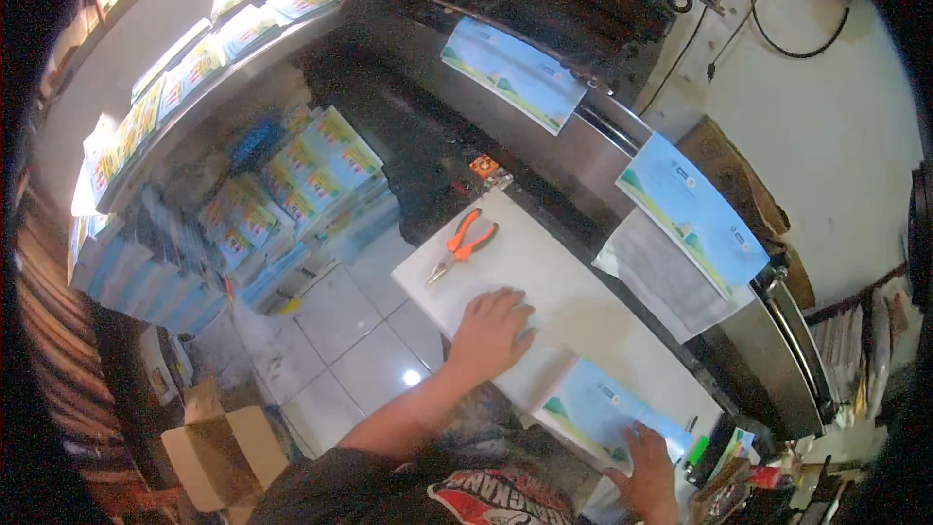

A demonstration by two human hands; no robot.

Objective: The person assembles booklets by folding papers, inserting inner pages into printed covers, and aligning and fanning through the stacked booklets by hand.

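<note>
My left hand [494,335] lies flat on the white tabletop [544,272], fingers spread and nothing in them. A pair of pliers with orange and black handles [465,246] rests a little beyond its fingertips. At the near right end of the table is a blue printed sheet or stack of sheets [593,408] with a green landscape along one edge. My right hand [646,476] is at its near right side, thumb and fingers apart, fingertips touching or just over the paper. Whether the thumb reaches under the edge, I cannot tell.
Along the table's far side runs a dark machine with a metal bar [607,136]; similar blue sheets [695,214] hang over it. Tied-looking stacks of printed paper [326,170] stand on the tiled floor [364,360] at left. An open cardboard box [228,457] is at lower left.
</note>
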